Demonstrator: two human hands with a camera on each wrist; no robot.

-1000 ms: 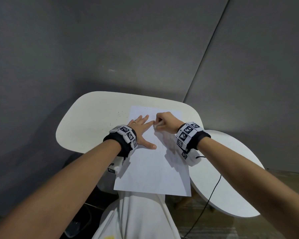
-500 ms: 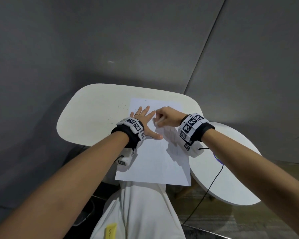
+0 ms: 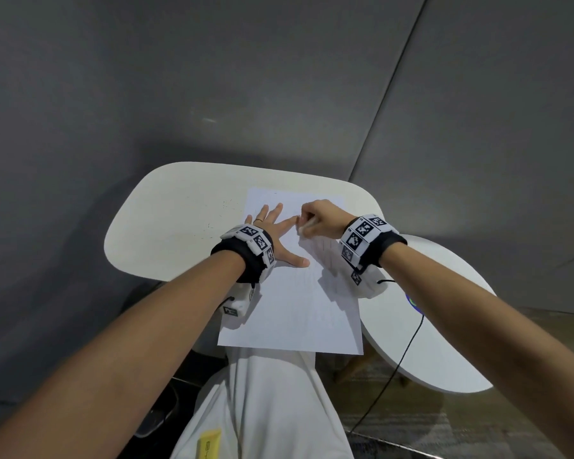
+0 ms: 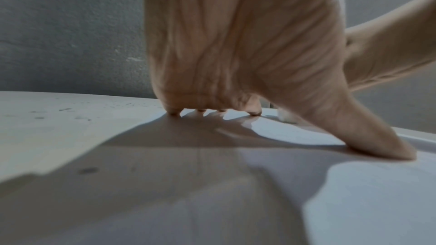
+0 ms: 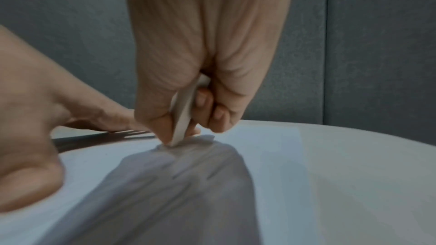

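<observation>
One sheet of white paper (image 3: pixel 299 309) flat on the white bench (image 3: pixel 166 226), far end close to the bench's back edge, near end overhanging the front edge above a lap in white cloth. Two hands on that sheet, close together on its far half. Spread flat and palm down, the left hand (image 3: pixel 275 235): four fingers straight and fanned, thumb stretched out to the right, pressing the paper and gripping nothing, with one thin ring (image 3: pixel 258 220) on one finger. Curled into a loose fist, the right hand (image 3: pixel 322 217), pinching one white eraser (image 3: pixel 304 228) between thumb and fingers. Eraser tilted, lower tip touching the paper just beside the left index fingertip. A few faint grey marks on the sheet beneath the right wrist, too faint to read. Two wristbands (image 3: pixel 257 241), one per wrist, black straps with white blocks bearing black-and-white square markers. One round bench (image 3: pixel 424 342), also white, lower and to the right, tucked partly under the first, with one small blue-green glow (image 3: pixel 411 301) near the right wrist. One black cable (image 3: pixel 398 362) running from the right wristband across the round bench down toward the floor. One yellow tag (image 3: pixel 208 443) on the white cloth at the bottom edge. Two grey wall panels (image 3: pixel 212 77) behind, one seam between them.
</observation>
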